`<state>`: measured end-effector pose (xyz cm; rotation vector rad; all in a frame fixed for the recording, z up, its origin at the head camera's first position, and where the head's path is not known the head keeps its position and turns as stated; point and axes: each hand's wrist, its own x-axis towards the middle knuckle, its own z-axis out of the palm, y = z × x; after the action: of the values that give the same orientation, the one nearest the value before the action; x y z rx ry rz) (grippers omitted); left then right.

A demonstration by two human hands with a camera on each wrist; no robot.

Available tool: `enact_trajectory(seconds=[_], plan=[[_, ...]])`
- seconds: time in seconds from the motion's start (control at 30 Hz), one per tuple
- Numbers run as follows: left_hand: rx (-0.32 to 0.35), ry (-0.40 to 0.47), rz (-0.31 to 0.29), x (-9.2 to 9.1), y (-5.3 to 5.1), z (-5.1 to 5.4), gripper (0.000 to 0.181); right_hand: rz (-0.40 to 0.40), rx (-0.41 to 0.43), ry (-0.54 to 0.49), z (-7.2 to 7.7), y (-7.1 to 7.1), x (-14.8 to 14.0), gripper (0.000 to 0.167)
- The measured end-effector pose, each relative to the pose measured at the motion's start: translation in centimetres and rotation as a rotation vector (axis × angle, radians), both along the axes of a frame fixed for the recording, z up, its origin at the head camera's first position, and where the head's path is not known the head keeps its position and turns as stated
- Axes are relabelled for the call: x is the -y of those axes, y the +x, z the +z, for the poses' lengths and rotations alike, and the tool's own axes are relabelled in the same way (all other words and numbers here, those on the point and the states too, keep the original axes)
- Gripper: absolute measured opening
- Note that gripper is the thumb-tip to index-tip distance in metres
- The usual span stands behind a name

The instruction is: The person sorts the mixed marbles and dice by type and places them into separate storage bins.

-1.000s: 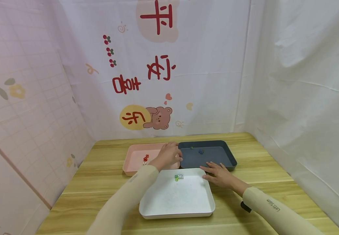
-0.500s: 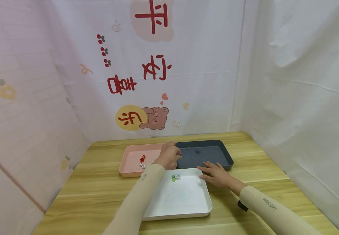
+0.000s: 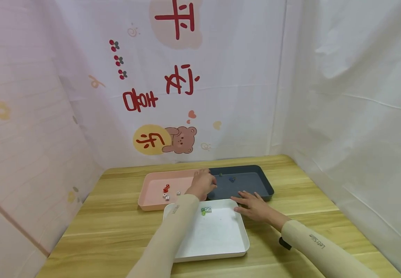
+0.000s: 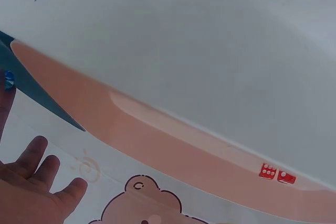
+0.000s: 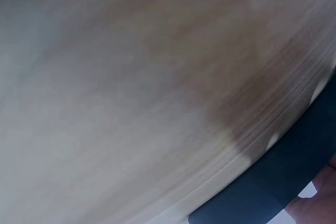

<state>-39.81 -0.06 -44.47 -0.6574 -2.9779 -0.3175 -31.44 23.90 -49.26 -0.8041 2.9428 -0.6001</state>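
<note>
Reaching over the seam of the pink tray [image 3: 145, 197] and dark blue tray [image 3: 269, 189], my left hand [image 3: 203, 183] has its fingertips over the dark tray's left end. A blue die [image 4: 9, 80] sits at its index fingertip in the left wrist view, seemingly pinched; the thumb is out of frame. The other fingers spread loosely. My right hand [image 3: 254, 206] lies with straight fingers at the far right corner of the white tray [image 3: 218, 235]. Several green dice [image 3: 205, 211] lie in that tray. Red dice [image 3: 166, 189] and white dice [image 3: 166, 197] lie in the pink tray.
Blue dice [image 3: 232, 179] and a green die [image 3: 220, 175] lie in the dark tray. The trays stand on a wood-grain table [image 3: 99, 224]. A white printed cloth [image 3: 242, 96] hangs behind and at both sides.
The view has shifted slightly, moving the trays left in it. My left hand stays near the dark tray's left end, its forearm moving right. White dice are now more visible. The right hand stays put.
</note>
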Motion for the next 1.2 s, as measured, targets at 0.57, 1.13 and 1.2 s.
enact_trajectory(seconds=[0.57, 1.13, 1.2], plan=[[-0.021, 0.005, -0.01, 1.0, -0.3, 0.9, 0.024, -0.005, 0.005, 0.012, 0.2, 0.0, 0.1, 0.057], [-0.034, 0.005, -0.124, 4.4, 1.0, 1.8, 0.025, -0.005, -0.002, 0.015, 0.3, 0.1, 0.3, 0.056], [-0.034, 0.03, -0.137, 4.9, 1.3, 1.8, 0.021, -0.004, -0.004, 0.013, 0.3, 0.1, 0.3, 0.055]])
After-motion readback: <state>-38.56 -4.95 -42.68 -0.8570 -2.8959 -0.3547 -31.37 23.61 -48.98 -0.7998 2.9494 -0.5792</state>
